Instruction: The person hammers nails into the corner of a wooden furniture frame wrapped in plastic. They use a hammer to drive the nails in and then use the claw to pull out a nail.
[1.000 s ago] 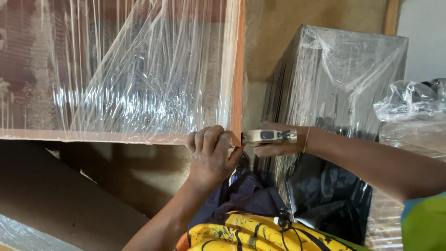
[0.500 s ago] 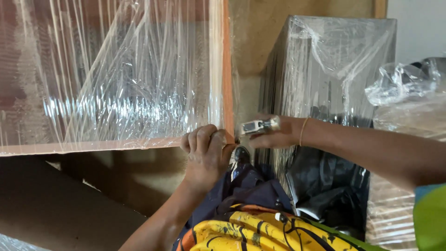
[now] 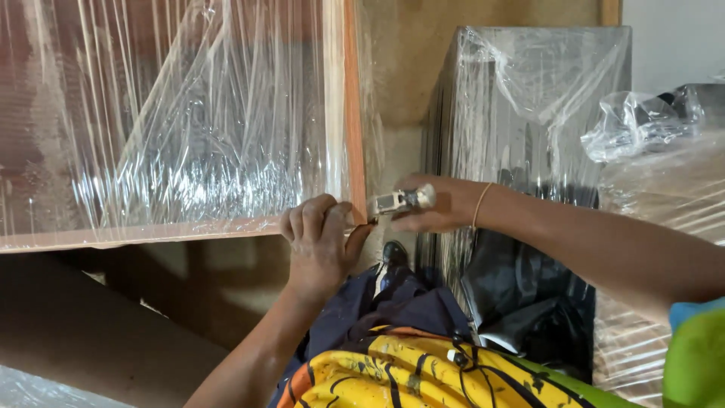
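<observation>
Moved: against the frame a second ago, the panel's lower right corner sits further left and a little higher in view; both hands have gone with it, and the cutter now tilts, its tip down-left at that corner.
Panel point(image 3: 174, 128): large flat board with an orange-brown edge, wrapped in clear stretch film, filling the upper left of the view; its lower right corner is where both hands meet.
Black stack point(image 3: 529, 113): tall dark block under clear film, standing right of the panel, apart from it, with a bare brown wall between.
Cardboard point(image 3: 83, 332): brown sheet lying below the panel's bottom edge, lower left.
Film bundle point(image 3: 649, 125): crumpled clear plastic at the right edge, beside the stack's top.
Clothing point(image 3: 423, 374): yellow printed cloth over dark blue, bottom centre, below the hands.
Left hand point(image 3: 317, 242): fingers curled tight over the panel's bottom edge just left of the corner, gripping film and edge together.
Right hand point(image 3: 434, 205): closed around the cutter, wrist with a thin band, in front of the stack's left side.
Cutter point(image 3: 400, 200): small silver utility knife held in the right hand, its tip at the panel's corner beside the left fingertips.
</observation>
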